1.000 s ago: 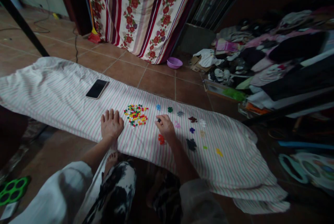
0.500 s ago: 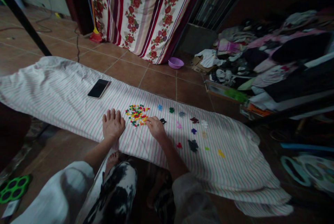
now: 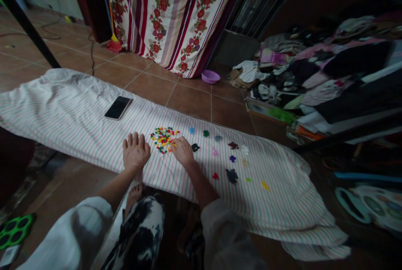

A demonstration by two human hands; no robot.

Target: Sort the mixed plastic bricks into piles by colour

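A striped cloth lies spread over the tiled floor. On it sits a mixed pile of small coloured beads. To its right lie small sorted clusters: blue, green, black, red, dark blue, yellow. My left hand rests flat on the cloth just left of the pile, fingers apart. My right hand reaches into the pile's right edge with fingertips pinched together; whether a bead is between them is hidden.
A black phone lies on the cloth to the left. A floral curtain hangs behind, with a purple bowl on the floor. Heaped clothes fill the right. A green tray lies lower left.
My right hand moved left from the sorted clusters to the mixed pile's edge, uncovering the black and red clusters. My left hand stayed put.
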